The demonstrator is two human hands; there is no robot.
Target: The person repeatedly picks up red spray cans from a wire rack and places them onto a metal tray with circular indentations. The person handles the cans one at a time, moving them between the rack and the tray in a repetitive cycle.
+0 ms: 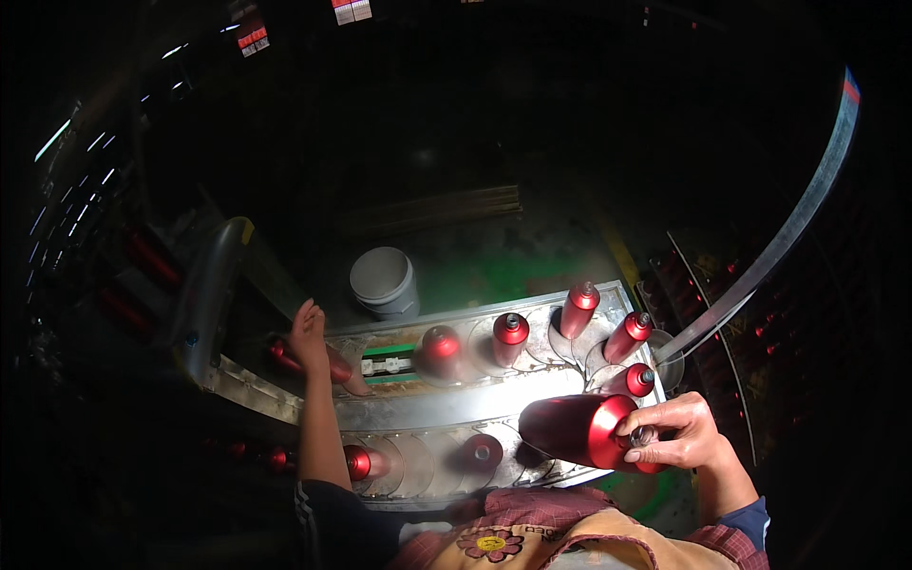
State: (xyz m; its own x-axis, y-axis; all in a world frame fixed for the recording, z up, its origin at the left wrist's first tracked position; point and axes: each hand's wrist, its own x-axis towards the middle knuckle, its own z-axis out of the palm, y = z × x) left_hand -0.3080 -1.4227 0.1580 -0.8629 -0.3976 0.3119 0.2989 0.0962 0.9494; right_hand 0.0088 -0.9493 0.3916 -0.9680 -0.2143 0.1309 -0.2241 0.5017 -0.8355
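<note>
My right hand (679, 430) is closed round the neck of a large red metal bottle (575, 427). The bottle is tilted nearly flat, its wide body pointing left over the near right part of the conveyor (380, 415). At the far left of the conveyor my left hand (307, 334) is raised, its fingers stretched upward and apart. A red bottle (339, 368) shows behind my left wrist, partly hidden by it. Other red bottles, such as this one (510, 339), stand upright on round plates along the conveyor's far side and right end.
Beyond the conveyor is a white bucket (384, 283). Along the near side are more red bottles (365, 463). A metal guard (217, 302) stands at the left, and a long curved metal strip (793, 230) rises at the right beside dark racks. Planks (432, 209) lie farther back.
</note>
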